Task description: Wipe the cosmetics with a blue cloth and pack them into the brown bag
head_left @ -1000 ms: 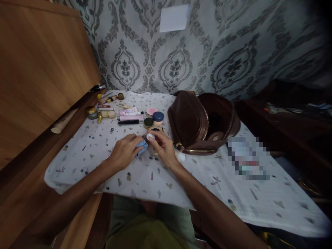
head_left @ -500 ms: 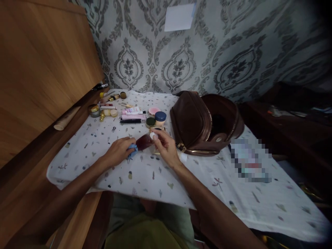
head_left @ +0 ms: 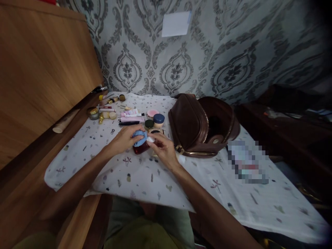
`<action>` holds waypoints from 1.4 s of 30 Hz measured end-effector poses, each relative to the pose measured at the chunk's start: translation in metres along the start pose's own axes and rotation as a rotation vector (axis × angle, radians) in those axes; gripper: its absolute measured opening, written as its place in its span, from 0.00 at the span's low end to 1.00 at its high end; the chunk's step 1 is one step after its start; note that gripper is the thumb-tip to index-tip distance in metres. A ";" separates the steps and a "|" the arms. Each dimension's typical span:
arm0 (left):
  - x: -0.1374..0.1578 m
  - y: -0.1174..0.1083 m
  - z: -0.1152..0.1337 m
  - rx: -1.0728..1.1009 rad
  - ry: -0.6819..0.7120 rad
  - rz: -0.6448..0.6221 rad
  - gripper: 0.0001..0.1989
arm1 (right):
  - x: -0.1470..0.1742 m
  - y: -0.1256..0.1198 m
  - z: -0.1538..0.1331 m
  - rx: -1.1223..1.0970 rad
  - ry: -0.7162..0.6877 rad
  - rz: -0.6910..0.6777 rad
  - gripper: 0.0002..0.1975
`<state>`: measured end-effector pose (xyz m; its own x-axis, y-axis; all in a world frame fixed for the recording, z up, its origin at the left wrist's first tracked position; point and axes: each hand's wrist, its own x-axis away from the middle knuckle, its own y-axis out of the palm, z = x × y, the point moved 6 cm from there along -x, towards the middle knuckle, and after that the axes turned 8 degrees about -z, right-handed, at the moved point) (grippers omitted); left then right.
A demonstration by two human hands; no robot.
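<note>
A dark red bottle with a white cap lies sideways between my hands, just above the patterned cloth. My right hand is closed round its capped end. With my left hand I press a bunched light blue cloth against the bottle's body. Just beyond the bottle stand a jar with a dark blue lid and a jar with a dark green lid. Part of a tube with a white cap shows beside my right wrist.
An open brown leather bag stands right of my hands. Several cosmetics, among them pink tubes and a gold-lidded jar, lie at the back left. A wooden cabinet bounds the left side. A pixelated item lies at right.
My left hand has moved right and up with the blue cloth, from the bottle's base end onto its body. My right hand keeps hold of the capped end.
</note>
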<state>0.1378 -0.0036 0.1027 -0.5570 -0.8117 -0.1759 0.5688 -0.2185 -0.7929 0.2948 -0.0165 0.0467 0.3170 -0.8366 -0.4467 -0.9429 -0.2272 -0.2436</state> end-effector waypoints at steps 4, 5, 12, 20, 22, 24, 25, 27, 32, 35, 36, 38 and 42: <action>0.011 0.006 -0.026 0.126 -0.050 -0.114 0.11 | -0.001 0.003 0.001 -0.031 0.047 -0.079 0.14; 0.016 0.008 -0.032 0.148 -0.069 -0.131 0.11 | -0.001 0.003 0.000 -0.028 0.050 -0.087 0.14; 0.046 0.026 -0.055 0.221 -0.153 -0.220 0.10 | 0.001 0.003 -0.004 0.029 0.004 0.013 0.12; 0.047 0.010 -0.034 0.117 -0.140 -0.140 0.09 | 0.000 -0.003 0.003 -0.018 0.081 0.056 0.13; 0.039 0.003 -0.019 0.152 -0.148 -0.042 0.10 | 0.000 -0.001 0.005 -0.053 0.107 0.036 0.14; 0.031 0.002 -0.005 0.184 -0.126 -0.002 0.10 | 0.000 0.000 0.004 -0.078 0.110 0.021 0.13; 0.028 0.003 0.000 0.189 -0.115 -0.006 0.10 | -0.001 0.000 0.004 -0.084 0.106 0.019 0.13; 0.025 0.008 0.004 0.176 -0.113 -0.031 0.09 | -0.001 0.000 0.003 -0.086 0.101 0.019 0.12; 0.037 0.021 -0.006 0.158 -0.151 -0.105 0.05 | -0.002 -0.002 0.003 -0.057 0.111 0.033 0.10; 0.050 0.030 -0.012 0.173 -0.172 -0.138 0.04 | -0.001 -0.001 0.003 -0.032 0.109 0.034 0.10; 0.054 0.033 -0.012 0.171 -0.175 -0.150 0.04 | -0.001 -0.001 0.003 -0.027 0.112 0.033 0.10; 0.060 0.039 -0.012 0.144 -0.170 -0.186 0.03 | 0.000 0.001 0.006 -0.020 0.123 0.025 0.11; 0.068 0.040 -0.007 0.059 -0.128 -0.250 0.03 | 0.000 0.002 0.008 0.000 0.107 0.010 0.13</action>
<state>0.1185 -0.0637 0.0546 -0.6060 -0.7893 0.0988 0.4596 -0.4488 -0.7664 0.2935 -0.0133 0.0397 0.2951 -0.8874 -0.3542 -0.9459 -0.2190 -0.2393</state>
